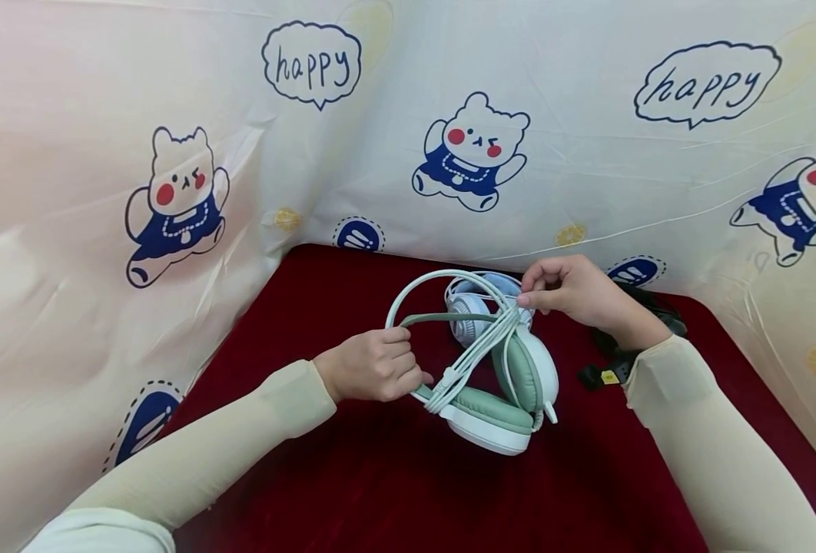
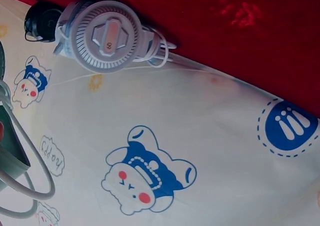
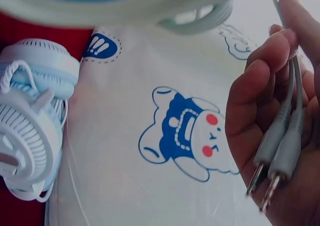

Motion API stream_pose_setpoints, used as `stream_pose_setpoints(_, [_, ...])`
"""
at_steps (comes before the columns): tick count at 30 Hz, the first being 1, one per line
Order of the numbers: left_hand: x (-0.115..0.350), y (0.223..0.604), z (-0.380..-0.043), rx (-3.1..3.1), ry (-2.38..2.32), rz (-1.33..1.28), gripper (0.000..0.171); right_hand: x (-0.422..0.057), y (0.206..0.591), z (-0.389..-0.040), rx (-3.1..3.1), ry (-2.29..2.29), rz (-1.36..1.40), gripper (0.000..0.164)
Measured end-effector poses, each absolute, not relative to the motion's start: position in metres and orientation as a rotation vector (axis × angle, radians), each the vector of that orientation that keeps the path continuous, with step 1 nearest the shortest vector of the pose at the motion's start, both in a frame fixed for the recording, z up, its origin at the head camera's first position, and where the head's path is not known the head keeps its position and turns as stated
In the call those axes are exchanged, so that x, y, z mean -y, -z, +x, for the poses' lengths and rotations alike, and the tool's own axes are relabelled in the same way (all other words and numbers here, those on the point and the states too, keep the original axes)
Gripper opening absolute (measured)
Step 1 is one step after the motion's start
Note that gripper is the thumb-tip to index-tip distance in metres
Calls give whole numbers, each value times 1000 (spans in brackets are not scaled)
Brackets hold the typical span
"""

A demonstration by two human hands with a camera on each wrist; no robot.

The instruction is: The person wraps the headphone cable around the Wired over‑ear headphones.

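Observation:
White over-ear headphones with green cushions point(image 1: 487, 411) are held up over the red cloth, their pale cable point(image 1: 479, 349) wound round the headband and earcups. My left hand point(image 1: 373, 365) grips the headband on its left side. At the upper right of the cable bundle, my right hand point(image 1: 577, 296) pinches the cable between thumb and fingers. In the right wrist view two grey audio plugs point(image 3: 280, 158) with metal tips hang from that pinch, below the fingers point(image 3: 260, 81). In the left wrist view only the edge of the cable loop point(image 2: 42, 178) shows.
Behind stands a second pair of headphones, white and light blue point(image 1: 466, 315), also seen in the left wrist view. Dark black items point(image 1: 664, 311) lie at the back right, beside a black strap with a yellow tag point(image 1: 610, 377). Printed fabric walls point(image 1: 380, 153) rise round the red table point(image 1: 297, 476).

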State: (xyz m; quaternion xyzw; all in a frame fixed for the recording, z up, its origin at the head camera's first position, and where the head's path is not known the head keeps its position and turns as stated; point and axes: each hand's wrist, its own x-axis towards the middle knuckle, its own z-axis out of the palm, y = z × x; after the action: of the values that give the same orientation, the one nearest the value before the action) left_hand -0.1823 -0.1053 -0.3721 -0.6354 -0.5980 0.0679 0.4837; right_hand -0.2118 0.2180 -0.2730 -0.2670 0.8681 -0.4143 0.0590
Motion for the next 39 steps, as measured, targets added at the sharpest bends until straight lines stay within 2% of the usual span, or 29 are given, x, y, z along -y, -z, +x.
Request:
stream_pose_setpoints(15, [101, 360, -169, 1350, -89, -1516, 34, -233, 285, -224, -2519, 1440, -933, 3])
stream_pose_setpoints(21, [98, 357, -166, 1341, -94, -1505, 34, -230, 302, -230, -2443, 1522, -932, 8])
stream_pose_setpoints(28, [100, 360, -168, 1345, -99, -1508, 35, -224, 317, -233, -2453, 1410, -953, 24])
stream_pose_setpoints(33, [102, 361, -170, 1360, -107, -1520, 33, -222, 318, -234, -2558, 1352, -843, 36])
stream_pose_setpoints(39, [103, 363, -170, 1374, -116, -1526, 32, -219, 323, -228, -2531, 1426, -754, 32])
